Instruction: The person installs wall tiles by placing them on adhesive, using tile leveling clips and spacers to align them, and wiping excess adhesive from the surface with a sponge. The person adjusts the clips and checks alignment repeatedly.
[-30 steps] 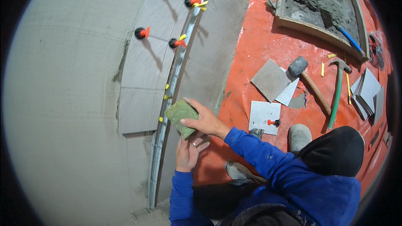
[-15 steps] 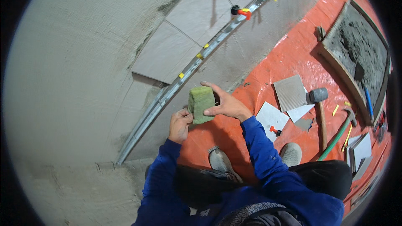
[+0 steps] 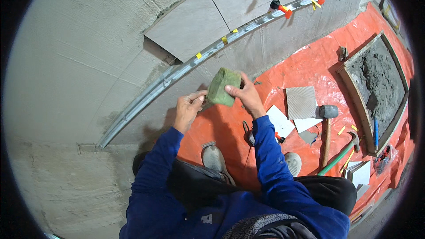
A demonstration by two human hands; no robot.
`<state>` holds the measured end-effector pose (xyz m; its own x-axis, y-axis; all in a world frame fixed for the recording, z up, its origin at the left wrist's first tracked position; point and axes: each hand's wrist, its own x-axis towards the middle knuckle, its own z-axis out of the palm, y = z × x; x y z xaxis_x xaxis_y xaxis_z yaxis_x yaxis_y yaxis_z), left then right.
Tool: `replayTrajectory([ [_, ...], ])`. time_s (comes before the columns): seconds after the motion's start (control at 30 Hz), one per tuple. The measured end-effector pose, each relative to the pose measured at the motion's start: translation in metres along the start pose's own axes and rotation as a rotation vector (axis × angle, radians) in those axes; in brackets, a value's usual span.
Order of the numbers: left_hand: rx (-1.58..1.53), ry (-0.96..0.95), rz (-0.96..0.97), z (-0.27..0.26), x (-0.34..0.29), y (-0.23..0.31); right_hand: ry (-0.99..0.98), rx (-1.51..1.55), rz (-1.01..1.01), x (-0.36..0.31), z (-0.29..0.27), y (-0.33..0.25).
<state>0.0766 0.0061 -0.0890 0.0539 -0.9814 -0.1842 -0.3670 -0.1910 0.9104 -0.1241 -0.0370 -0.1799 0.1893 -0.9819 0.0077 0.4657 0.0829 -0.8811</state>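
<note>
A green, rough-faced block [image 3: 225, 87], sponge-like in look, is gripped by my right hand [image 3: 248, 95], its thumb across the near face and its fingers behind. My left hand [image 3: 190, 108] is at the block's left edge, thumb and forefinger pinched together; whether they hold anything is too small to tell. Behind the hands, a metal rail [image 3: 177, 71] runs along the wall under large grey tiles [image 3: 195, 28]. Yellow wedges [image 3: 198, 55] sit along the rail. Red-handled levelling clips [image 3: 281, 9] with black knobs stick out from the tile joints.
An orange sheet [image 3: 305, 57] covers the floor. On it lie a rubber mallet [image 3: 328, 112], a green-handled claw hammer [image 3: 338, 157], a ridged tile piece [image 3: 301, 102] and stacked tile offcuts [image 3: 357, 173]. A wood-edged trough of grey mortar [image 3: 378, 75] stands far right. A dark looped item [image 3: 250, 137] is beside my right sleeve.
The view has shifted, so the wall tiles appear higher and farther right. The block is tilted more, and my left fingers have slid out from its face to its edge.
</note>
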Motion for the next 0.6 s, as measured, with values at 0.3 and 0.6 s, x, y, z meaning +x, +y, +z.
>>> replayTrajectory([
  [0.3,0.083,-0.060,-0.013,-0.002,-0.008,0.000,0.856,0.133,-0.013,0.008,-0.112,0.064],
  [0.6,0.070,-0.119,-0.052,0.005,-0.029,0.005,1.259,-0.039,-0.071,-0.006,-0.192,0.084],
])
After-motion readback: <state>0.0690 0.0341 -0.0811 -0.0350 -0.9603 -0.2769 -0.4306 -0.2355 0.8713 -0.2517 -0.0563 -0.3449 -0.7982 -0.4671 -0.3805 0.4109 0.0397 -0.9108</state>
